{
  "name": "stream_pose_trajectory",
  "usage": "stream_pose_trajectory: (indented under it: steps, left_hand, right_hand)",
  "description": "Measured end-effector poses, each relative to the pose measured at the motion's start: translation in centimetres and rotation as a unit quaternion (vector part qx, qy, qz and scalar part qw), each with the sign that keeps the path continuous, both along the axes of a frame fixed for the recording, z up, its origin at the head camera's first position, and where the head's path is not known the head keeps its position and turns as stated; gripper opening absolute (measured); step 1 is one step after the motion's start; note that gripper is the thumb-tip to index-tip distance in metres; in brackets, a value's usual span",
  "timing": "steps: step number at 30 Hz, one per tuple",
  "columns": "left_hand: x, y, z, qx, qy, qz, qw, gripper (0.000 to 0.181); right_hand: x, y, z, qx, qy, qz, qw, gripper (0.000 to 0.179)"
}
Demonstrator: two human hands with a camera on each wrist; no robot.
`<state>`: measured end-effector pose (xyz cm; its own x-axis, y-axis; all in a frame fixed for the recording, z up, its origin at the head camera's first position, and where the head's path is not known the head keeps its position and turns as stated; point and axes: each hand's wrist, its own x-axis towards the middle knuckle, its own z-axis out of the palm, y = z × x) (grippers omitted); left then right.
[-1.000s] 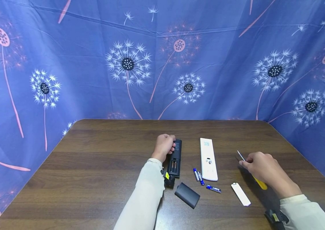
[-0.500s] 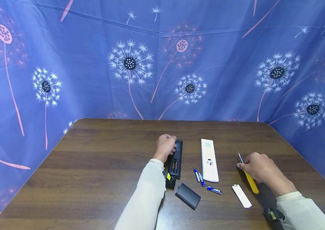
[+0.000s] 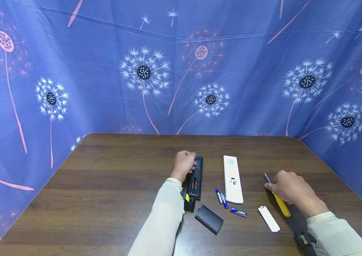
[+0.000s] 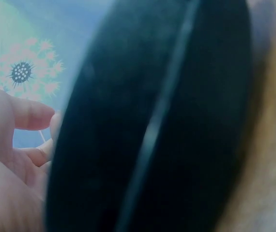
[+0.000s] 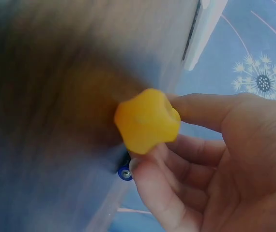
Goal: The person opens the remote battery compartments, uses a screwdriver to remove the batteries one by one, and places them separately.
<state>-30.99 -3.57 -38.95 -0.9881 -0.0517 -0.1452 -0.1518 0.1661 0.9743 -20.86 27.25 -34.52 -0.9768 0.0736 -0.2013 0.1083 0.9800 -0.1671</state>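
My left hand (image 3: 184,166) grips the upper part of a black remote control (image 3: 198,172), which lies back side up with its battery compartment (image 3: 194,187) uncovered; batteries show inside. In the left wrist view a blurred dark body fills the middle, beside the left fingers (image 4: 31,113). On the right side of the table, my right hand (image 3: 293,190) holds a screwdriver (image 3: 281,205) with a yellow handle, its metal shaft pointing away to the far left. The right wrist view looks at the handle's end (image 5: 147,122), between thumb and fingers.
A white remote (image 3: 233,192) lies between the hands. Several blue-and-silver batteries (image 3: 238,212) lie in front of it. A black battery cover (image 3: 209,219) and a white cover (image 3: 269,219) are nearer the front. A blue patterned cloth (image 3: 174,81) hangs behind the table.
The screwdriver has turned in my right hand, so more of its yellow handle shows and its tip sits lower. My right hand has shifted slightly left. The left hand keeps its place on the remote.
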Motion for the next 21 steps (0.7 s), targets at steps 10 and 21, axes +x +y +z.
stream_pose_trajectory:
  steps: [10,21]
  left_hand:
    - [0.05,0.1,0.05,0.007,0.002,-0.006,1.0,0.019]
    - [-0.07,-0.25,-0.44,0.028,0.005,-0.007,0.9996,0.019]
  right_hand:
    - [0.12,0.45,-0.12,0.009,0.002,0.003,1.0,0.026]
    - [0.68,0.68,0.46,0.018,0.016,0.017,0.9996,0.032]
